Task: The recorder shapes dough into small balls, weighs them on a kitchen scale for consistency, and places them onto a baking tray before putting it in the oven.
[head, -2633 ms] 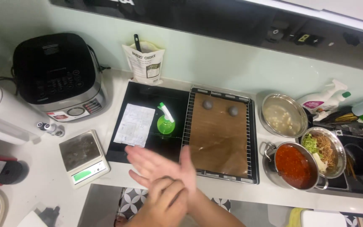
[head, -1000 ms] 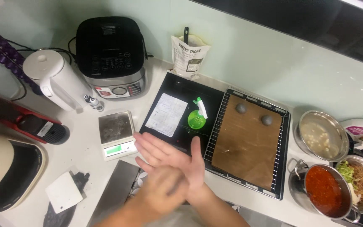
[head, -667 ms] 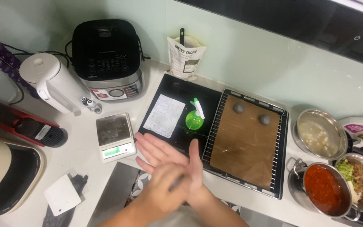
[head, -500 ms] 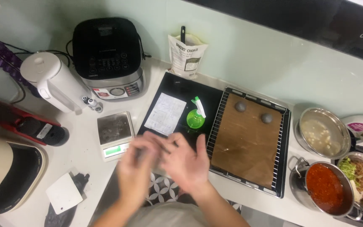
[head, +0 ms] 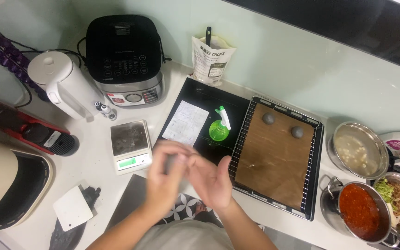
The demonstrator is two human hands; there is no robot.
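Both hands hang together over the near edge of the counter, the left hand (head: 165, 178) blurred, its fingers curled in towards the right hand (head: 211, 180), whose palm is open and faces left. Something greyish seems to sit between the fingertips of the two, but the blur hides it — whether either hand is clamped on anything cannot be told.

Just to the right of the right hand lies a dark wire-edged baking tray (head: 315, 185) lined with brown paper (head: 274, 162); two small grey dough balls (head: 268, 118) rest at its far end, well apart from the hands. Straight beyond the hands, on a black panel (head: 200, 97), are a white slip of paper (head: 186, 122) and a green spray bottle (head: 219, 128). Just left of the left hand stands a small kitchen scale (head: 130, 146); beyond it a black multicooker (head: 123, 55) and a white kettle (head: 63, 83). A flour bag (head: 211, 60) leans on the wall. Far right — a pot of red sauce (head: 359, 210) and a steel bowl (head: 359, 150). Nothing lies between the hands and the tray
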